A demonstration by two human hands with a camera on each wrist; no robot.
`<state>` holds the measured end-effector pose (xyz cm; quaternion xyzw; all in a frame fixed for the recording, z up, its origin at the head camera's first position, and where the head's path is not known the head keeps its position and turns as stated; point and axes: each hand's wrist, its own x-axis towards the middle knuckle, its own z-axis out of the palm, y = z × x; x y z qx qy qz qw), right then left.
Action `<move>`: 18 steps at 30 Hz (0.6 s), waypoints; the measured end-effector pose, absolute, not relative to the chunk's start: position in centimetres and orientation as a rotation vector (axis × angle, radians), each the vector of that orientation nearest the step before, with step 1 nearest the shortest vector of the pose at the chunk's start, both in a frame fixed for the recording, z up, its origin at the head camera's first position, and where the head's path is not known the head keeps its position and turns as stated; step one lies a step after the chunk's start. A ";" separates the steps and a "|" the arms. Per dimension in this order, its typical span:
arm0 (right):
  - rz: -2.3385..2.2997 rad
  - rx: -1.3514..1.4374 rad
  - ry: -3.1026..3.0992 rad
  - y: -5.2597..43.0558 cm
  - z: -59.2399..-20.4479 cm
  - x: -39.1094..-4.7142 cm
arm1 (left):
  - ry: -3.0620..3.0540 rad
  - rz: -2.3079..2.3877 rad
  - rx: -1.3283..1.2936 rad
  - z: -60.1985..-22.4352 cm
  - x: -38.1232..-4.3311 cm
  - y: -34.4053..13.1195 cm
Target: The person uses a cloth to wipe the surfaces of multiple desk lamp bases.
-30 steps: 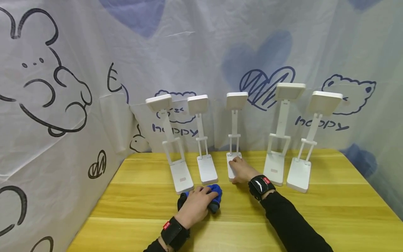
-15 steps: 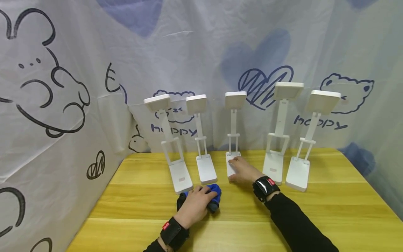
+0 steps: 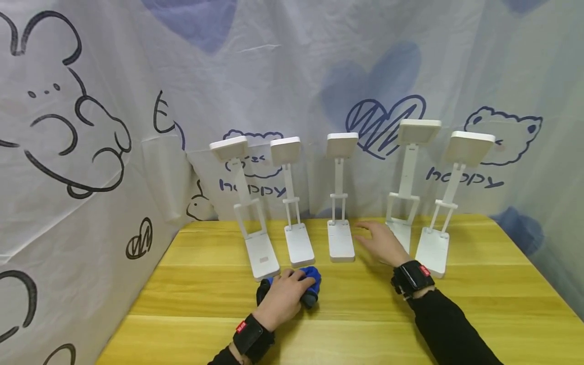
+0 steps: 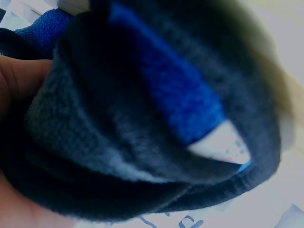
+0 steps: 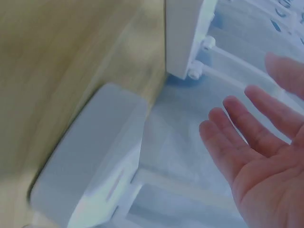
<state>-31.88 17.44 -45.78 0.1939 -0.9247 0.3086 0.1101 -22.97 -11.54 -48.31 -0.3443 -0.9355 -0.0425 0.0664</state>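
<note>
My left hand (image 3: pixel 283 300) holds a bunched cloth (image 3: pixel 313 276) down on the table, in front of the two left lamps. The left wrist view shows that cloth (image 4: pixel 183 102) as fuzzy blue and dark grey folds with a white label (image 4: pixel 222 146). My right hand (image 3: pixel 383 244) holds nothing and hovers just right of the middle desk lamp (image 3: pixel 341 241), overlapping the base of the taller white lamp (image 3: pixel 400 232). In the right wrist view my right hand (image 5: pixel 266 161) has its fingers extended, apart from the white lamp base (image 5: pixel 95 152).
Several white folding desk lamps stand unfolded in a row on the wooden table (image 3: pixel 356 329). At the left are two, the outer lamp (image 3: pixel 262 256) and the inner lamp (image 3: pixel 299 246). The rightmost lamp (image 3: pixel 432 251) stands beyond my right wrist. A printed curtain (image 3: pixel 292 66) hangs behind.
My right hand has come off the middle lamp's base and moved right, toward the taller lamp. My left hand and the cloth have stayed in place.
</note>
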 end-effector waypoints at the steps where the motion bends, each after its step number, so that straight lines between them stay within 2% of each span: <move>1: 0.924 0.543 -2.696 17.8 -45.7 -31.7 | -2.823 -0.129 -1.040 -48.3 -23.0 -11.5; 12: 0.947 0.110 -2.242 22.1 -43.8 -30.9 | -2.840 -0.112 -1.047 -48.3 -23.0 -11.3; 18: 0.932 -0.059 -2.202 23.6 -43.1 -31.0 | -2.849 -0.098 -1.046 -48.4 -23.0 -11.4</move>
